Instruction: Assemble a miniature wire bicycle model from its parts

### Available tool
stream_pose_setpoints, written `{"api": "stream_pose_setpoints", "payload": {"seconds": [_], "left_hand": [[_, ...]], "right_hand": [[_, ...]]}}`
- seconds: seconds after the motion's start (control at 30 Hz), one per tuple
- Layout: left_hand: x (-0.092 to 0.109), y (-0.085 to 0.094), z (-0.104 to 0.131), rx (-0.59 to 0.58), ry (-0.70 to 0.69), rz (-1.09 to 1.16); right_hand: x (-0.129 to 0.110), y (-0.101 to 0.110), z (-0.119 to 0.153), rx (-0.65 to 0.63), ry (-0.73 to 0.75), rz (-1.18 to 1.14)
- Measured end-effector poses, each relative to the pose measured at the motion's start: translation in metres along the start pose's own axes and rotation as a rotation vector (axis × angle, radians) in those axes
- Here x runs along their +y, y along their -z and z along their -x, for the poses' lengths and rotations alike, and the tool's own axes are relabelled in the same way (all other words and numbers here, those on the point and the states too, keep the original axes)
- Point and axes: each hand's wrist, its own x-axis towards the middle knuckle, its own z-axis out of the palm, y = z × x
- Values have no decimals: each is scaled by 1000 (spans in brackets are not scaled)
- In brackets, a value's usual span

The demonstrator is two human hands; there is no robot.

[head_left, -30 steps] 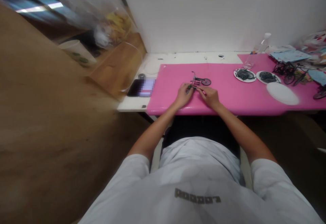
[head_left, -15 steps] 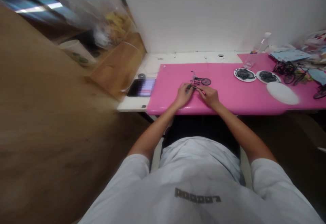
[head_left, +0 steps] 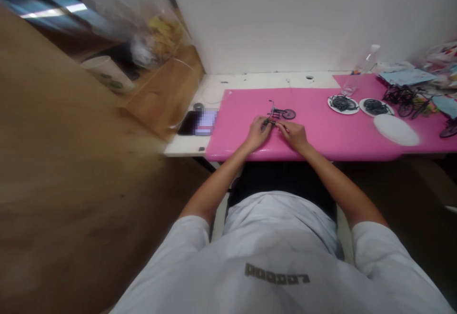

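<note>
A small black model bicycle is on the pink mat, its handlebar pointing away from me and one wheel to the right. My left hand closes its fingers on the near end of the bicycle, hiding much of that part. My right hand is pinched just right of it, fingertips against a thin small piece between the two hands. What this piece is, I cannot make out.
White plates with black bicycle parts stand to the right, beside a bare white plate. Several model bicycles lie further right. Behind the plates stands a clear bottle. A phone rests at the left, near a wooden board.
The bicycle's handlebar has shifted very slightly to the right. Both hands stay in nearly the same place.
</note>
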Motion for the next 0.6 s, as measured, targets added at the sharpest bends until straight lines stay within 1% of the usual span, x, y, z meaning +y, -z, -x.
{"api": "stream_pose_setpoints", "payload": {"seconds": [0.17,0.3,0.47,0.6], "left_hand": [[6,0,3,-63,-52,-27],[9,0,4,-99,-67,-27],[9,1,3,-75,-56,-32],[6,2,1,-28,-19,-14]], "right_hand": [[6,-4,1,22,-40,114],[5,-5,0,-10,-100,136],[-5,0,-3,-52,-122,55],[-8,4,-4,-111,-93,1]]}}
